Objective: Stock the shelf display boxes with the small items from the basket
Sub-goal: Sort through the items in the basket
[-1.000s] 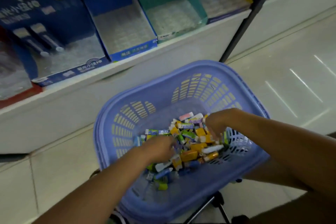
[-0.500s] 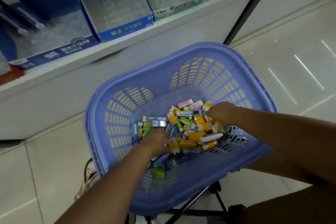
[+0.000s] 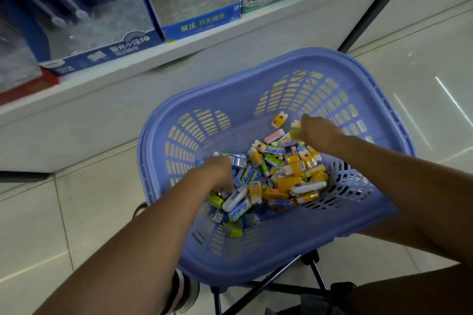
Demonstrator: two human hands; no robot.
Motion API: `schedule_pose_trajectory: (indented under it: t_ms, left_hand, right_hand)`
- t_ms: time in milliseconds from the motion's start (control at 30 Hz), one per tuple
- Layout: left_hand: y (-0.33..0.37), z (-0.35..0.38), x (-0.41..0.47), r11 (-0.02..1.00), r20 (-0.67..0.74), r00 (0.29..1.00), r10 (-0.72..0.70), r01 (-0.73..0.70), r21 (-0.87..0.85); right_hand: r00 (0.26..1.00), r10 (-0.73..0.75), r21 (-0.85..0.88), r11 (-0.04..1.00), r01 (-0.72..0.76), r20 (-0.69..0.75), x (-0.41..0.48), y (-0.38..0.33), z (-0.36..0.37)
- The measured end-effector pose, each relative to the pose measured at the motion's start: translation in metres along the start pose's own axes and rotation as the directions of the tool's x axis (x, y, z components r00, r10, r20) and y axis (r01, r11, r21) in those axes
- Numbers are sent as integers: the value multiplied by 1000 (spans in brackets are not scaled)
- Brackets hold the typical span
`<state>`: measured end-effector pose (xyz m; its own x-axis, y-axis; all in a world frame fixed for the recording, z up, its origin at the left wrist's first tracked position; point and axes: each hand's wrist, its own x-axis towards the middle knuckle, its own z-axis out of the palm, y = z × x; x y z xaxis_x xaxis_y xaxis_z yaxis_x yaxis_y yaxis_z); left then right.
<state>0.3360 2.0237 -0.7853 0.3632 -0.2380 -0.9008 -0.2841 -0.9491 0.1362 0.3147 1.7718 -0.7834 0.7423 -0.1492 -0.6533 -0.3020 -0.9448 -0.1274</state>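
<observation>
I'm digging my left hand (image 3: 217, 174) into these light-looking, slick-wrapped small items (image 3: 284, 179) mid-frame (fingers buried, can't tell its grip) while my right hand (image 3: 317, 133) is pinching one across its stiff sides.

A black folding stand (image 3: 311, 259) is standing on pale glossy floor tiles (image 3: 33, 225), and a black post (image 3: 378, 6) is rising behind it.

The scene I watched was dim and bluish, with low contrast and soft shadows. Thin white streaks of glare lay on the glossy floor (image 3: 409, 79) at the far right. The display boxes (image 3: 102, 20) at the far left were smeared by blur, while the basket (image 3: 281, 263) and its small items (image 3: 284, 176) looked sharper. The shelf's (image 3: 230, 39) straight edge curved from wide-angle distortion.
</observation>
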Motion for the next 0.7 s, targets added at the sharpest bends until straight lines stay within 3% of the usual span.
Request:
schedule_pose_trajectory:
  t_ms: [200, 300, 433, 600, 700]
  left_hand:
    - [2, 31, -6, 995, 17, 999, 30, -32, 100]
    - [4, 44, -1, 996, -94, 995, 27, -35, -82]
    - [3, 56, 2, 965, -124, 991, -56, 22, -260]
    - [3, 47, -10, 901, -10, 999, -50, 41, -431]
    - [4, 14, -33, 822, 76, 995, 59, -6, -570]
  right_hand:
    - [956, -112, 191, 980, 61, 271, -1, -18, -3]
    - [940, -160, 207, 973, 99, 301, -8, -23, -5]
    - [928, -179, 208, 971, 114, 328, -17, -28, -10]
    - [906, -232, 429, 901, 63, 354, -30, -28, -30]
    - [827, -353, 588, 808, 34, 437, -43, -30, -53]
